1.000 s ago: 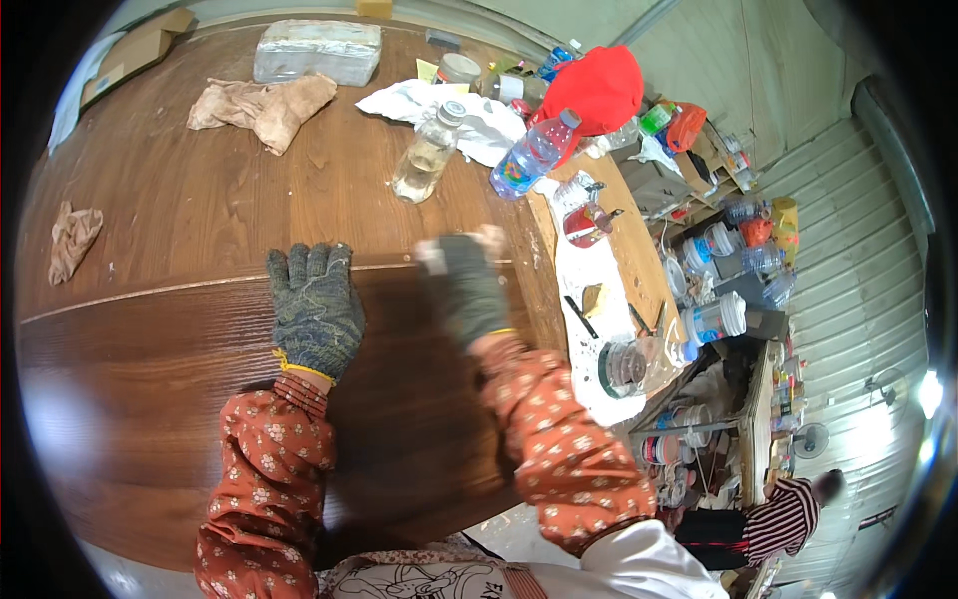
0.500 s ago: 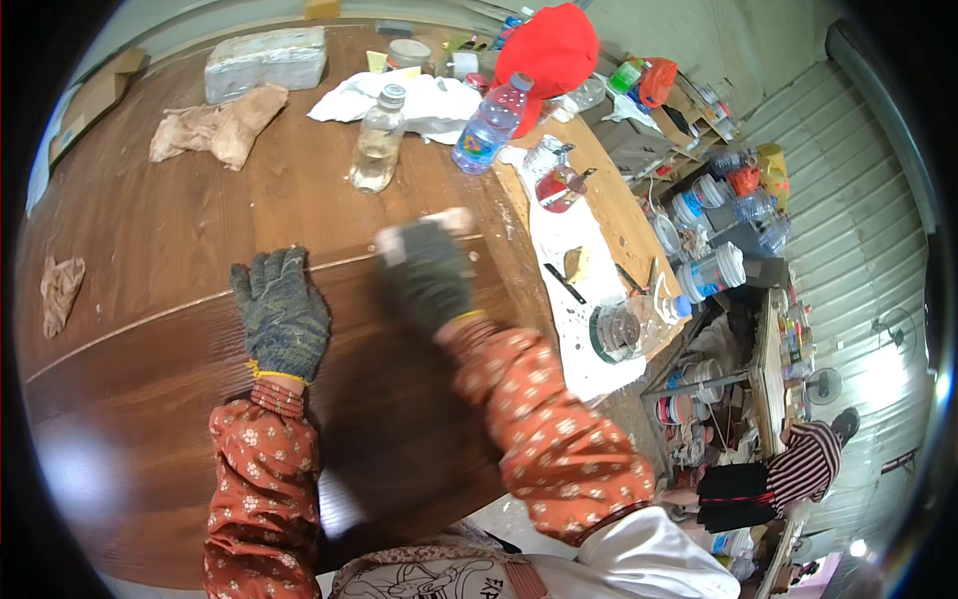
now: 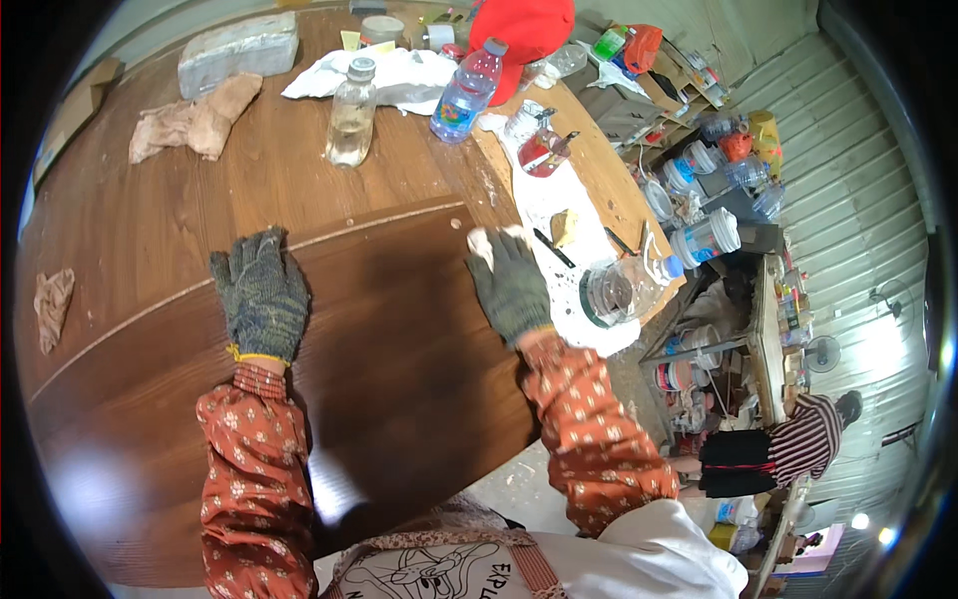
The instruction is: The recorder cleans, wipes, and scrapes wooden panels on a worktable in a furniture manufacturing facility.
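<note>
Bottle [image 3: 351, 112] holds pale liquid [image 3: 348, 143], left grip [image 3: 261, 299] lies flat, empty, and right grip [image 3: 511, 285] clutches white cloth [image 3: 482, 246].

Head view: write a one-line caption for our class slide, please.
Gloved left hand resting on a dark-brown panel, gloved right hand at its right edge, two bottles standing beyond.

Dark capital letters [image 3: 504, 581] and a line drawing [image 3: 429, 579] stand on the white shirt [image 3: 599, 559], nearer the person than the left hand [image 3: 261, 299] and right hand [image 3: 509, 280]. Beyond the right hand, a clear bottle [image 3: 469, 90] bears a coloured label [image 3: 454, 118]; right of that hand, a white tub [image 3: 707, 238] carries blue print. Both are too small to read.
</note>
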The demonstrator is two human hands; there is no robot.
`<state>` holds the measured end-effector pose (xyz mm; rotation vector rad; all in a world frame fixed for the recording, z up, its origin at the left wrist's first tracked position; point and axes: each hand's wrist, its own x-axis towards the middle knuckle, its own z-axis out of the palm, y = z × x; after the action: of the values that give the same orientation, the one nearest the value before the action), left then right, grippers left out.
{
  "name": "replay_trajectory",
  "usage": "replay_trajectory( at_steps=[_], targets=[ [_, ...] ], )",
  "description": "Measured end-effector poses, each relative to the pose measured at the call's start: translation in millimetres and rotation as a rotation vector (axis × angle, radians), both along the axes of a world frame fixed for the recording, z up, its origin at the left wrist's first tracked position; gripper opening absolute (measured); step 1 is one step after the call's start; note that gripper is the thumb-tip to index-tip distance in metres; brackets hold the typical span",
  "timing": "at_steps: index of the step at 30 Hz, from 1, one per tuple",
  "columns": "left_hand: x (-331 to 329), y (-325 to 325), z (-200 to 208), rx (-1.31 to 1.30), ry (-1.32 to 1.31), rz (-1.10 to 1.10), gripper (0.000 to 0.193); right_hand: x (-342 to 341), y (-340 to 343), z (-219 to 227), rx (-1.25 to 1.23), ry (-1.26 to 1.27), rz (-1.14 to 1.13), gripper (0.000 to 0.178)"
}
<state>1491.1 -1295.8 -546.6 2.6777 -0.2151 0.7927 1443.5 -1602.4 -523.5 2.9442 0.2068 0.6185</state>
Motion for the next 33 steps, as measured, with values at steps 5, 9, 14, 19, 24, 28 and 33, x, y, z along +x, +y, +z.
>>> replay_trajectory(
  at_steps=[5, 9, 14, 19, 24, 28, 33],
  targets=[
    [3, 9, 0, 0.034, -0.004, 0.031, 0.024, -139, -6, 12, 0.165, 0.111, -0.049, 0.047],
    [6, 6, -5, 0.026, 0.021, 0.028, 0.026, -220, -6, 19, 0.204, 0.174, -0.141, 0.048],
    [5, 5, -14, 0.104, 0.053, 0.058, 0.028, -211, -1, 19, 0.200, 0.167, -0.134, 0.048],
    [2, -2, -7, 0.041, 0.082, 0.006, 0.030, -145, -11, 16, 0.207, 0.118, -0.137, 0.045],
    [8, 5, -13, 0.069, 0.093, 0.041, 0.032, -221, -7, 14, 0.208, 0.049, -0.119, 0.042],
    [7, 0, -11, 0.037, 0.070, 0.035, 0.032, -291, -4, 11, 0.788, 0.086, -0.559, 0.040],
    [8, 16, -7, -0.078, 0.036, -0.121, 0.035, -249, -29, 31, 1.219, -0.150, -0.455, 0.035]
  ],
)
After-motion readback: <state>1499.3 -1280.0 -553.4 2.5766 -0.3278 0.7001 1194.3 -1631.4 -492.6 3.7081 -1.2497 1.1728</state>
